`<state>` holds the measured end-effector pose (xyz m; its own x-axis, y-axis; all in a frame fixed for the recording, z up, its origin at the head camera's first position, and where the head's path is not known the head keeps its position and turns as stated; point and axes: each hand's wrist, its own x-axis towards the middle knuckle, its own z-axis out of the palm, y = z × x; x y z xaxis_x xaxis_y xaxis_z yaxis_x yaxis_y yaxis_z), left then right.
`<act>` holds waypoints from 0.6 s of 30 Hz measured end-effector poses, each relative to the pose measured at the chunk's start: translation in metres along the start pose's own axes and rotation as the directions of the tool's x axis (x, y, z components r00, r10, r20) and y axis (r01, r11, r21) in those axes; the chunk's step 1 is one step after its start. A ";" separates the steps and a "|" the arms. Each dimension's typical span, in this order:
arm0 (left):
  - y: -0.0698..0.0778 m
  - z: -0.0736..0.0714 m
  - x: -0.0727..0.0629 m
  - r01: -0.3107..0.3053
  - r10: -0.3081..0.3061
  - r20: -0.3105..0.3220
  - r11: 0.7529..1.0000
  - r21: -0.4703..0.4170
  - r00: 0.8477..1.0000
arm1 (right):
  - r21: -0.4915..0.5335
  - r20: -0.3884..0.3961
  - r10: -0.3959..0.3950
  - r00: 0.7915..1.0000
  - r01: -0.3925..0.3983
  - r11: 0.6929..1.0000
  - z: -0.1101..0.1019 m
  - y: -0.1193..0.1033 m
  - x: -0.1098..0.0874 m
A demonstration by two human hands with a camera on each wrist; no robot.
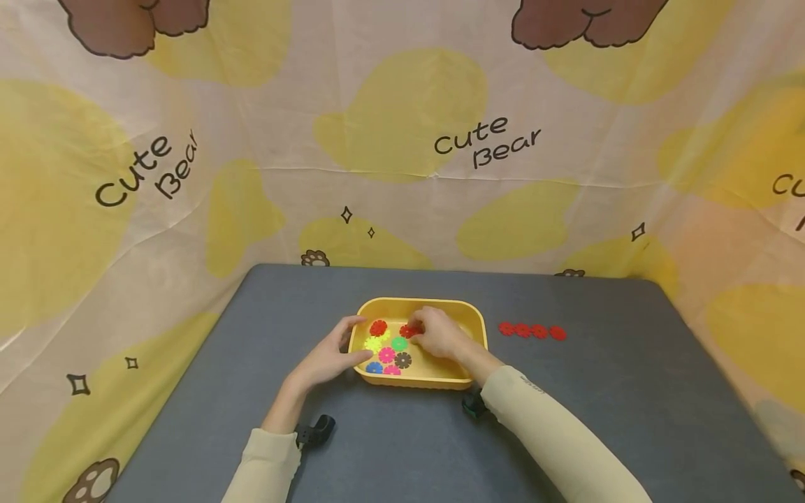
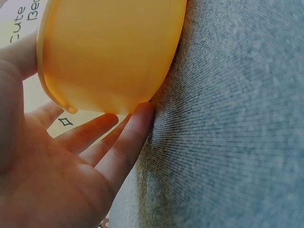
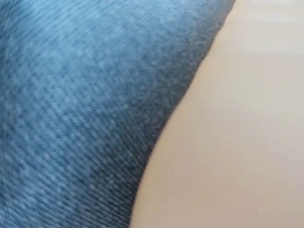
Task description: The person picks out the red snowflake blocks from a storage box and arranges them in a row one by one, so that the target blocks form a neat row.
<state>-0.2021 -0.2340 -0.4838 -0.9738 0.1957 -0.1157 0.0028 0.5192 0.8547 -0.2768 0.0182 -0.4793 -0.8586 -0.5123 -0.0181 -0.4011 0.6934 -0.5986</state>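
A yellow plastic tray (image 1: 455,381) holds several notched snowflake discs in red, yellow, green, pink, brown and blue, gathered in its left half. My left hand (image 1: 327,358) holds the tray's left end, thumb over the rim and fingers against the outer wall, as the left wrist view shows with the hand (image 2: 71,166) beside the tray wall (image 2: 114,52). Inside the tray, my right hand (image 1: 438,334) has curled fingers at a red snowflake disc (image 1: 406,331), which it pinches; the fingers partly cover it. Another red disc (image 1: 378,327) lies to the left.
Right of the tray, several red snowflake discs (image 1: 531,331) lie in a row on the grey-blue tabletop (image 1: 390,440). A printed cloth (image 1: 402,140) hangs behind the table. The right wrist view shows only blurred tabletop fabric (image 3: 80,114) and a pale surface.
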 end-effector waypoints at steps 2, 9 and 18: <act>0.001 0.000 -0.001 0.003 -0.003 -0.002 1.000 0.001 1.000 | -0.003 0.004 -0.002 1.000 0.002 1.000 0.001 0.000 0.000; 0.001 0.000 0.000 0.007 -0.007 -0.007 1.000 0.000 1.000 | -0.035 0.019 -0.012 1.000 0.012 0.999 0.001 0.002 0.000; 0.000 0.000 -0.001 0.001 -0.001 -0.004 1.000 -0.001 1.000 | -0.027 0.028 -0.045 0.999 0.046 0.999 -0.001 0.002 -0.003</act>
<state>-0.2006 -0.2339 -0.4836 -0.9746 0.1923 -0.1145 0.0019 0.5185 0.8551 -0.2753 0.0211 -0.4797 -0.8303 -0.5572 -0.0138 -0.4486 0.6827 -0.5767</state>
